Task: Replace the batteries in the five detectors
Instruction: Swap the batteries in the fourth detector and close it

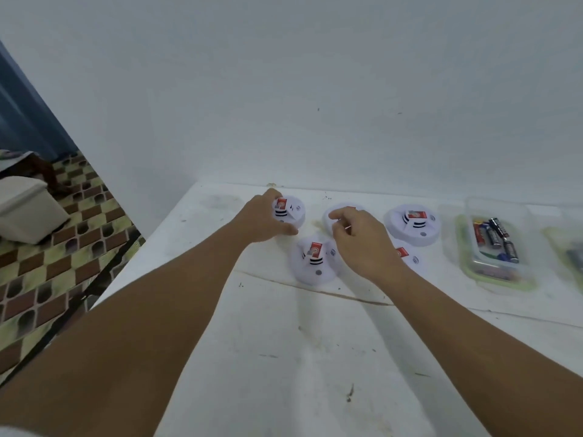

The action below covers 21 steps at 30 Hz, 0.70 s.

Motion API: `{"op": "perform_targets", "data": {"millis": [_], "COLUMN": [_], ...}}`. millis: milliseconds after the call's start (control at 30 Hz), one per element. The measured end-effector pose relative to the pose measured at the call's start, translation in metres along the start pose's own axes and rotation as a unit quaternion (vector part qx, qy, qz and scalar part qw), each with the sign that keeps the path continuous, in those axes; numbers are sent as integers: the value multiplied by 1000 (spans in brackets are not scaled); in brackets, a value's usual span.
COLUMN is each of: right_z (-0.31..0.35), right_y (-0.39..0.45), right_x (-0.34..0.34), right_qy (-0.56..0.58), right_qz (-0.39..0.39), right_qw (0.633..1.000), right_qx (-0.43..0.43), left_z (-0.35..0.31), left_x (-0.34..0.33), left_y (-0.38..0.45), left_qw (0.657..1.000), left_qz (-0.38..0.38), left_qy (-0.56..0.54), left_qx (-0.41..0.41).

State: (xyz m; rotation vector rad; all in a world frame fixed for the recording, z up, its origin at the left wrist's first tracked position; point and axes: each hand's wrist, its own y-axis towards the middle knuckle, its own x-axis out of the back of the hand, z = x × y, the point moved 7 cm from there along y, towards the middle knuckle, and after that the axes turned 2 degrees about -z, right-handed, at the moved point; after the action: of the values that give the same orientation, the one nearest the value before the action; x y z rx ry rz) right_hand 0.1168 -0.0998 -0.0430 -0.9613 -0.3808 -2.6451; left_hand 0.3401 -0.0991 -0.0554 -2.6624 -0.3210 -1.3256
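Several round white detectors with red stickers lie on the white table (284,357). My left hand (262,220) grips the far-left detector (291,211) from its left side, thumb at its near edge. My right hand (359,241) hovers with loosely curled fingers over the middle detector (329,216), mostly hiding it, and holds nothing that I can see. Another detector (315,260) lies just below and between my hands. One more detector (413,223) sits to the right. A further detector (410,257) shows partly behind my right wrist.
A clear plastic container (495,247) with several batteries stands at the right. Another container (571,250) is cut off by the right frame edge. The white wall rises right behind the table. The table's left edge drops to a tiled floor with a white box (28,209).
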Motion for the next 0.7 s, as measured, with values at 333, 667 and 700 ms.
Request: {"op": "perform_targets", "data": {"millis": [333, 667, 700], "right_z": [-11, -21, -22], "right_y": [39, 54, 54], "right_x": [-8, -21, -22], "right_qy": [-153, -341, -339], "right_qz": [21, 186, 191], "right_qw": [988, 920, 919], "right_qx": [9, -56, -58], "left_z": [21, -10, -15], "left_x": [-14, -4, -3], "left_y": [18, 10, 6], "left_qw": [999, 999, 999], "left_qz": [30, -23, -34], "left_qy": [20, 25, 10], "left_qx": [30, 8, -3]}}
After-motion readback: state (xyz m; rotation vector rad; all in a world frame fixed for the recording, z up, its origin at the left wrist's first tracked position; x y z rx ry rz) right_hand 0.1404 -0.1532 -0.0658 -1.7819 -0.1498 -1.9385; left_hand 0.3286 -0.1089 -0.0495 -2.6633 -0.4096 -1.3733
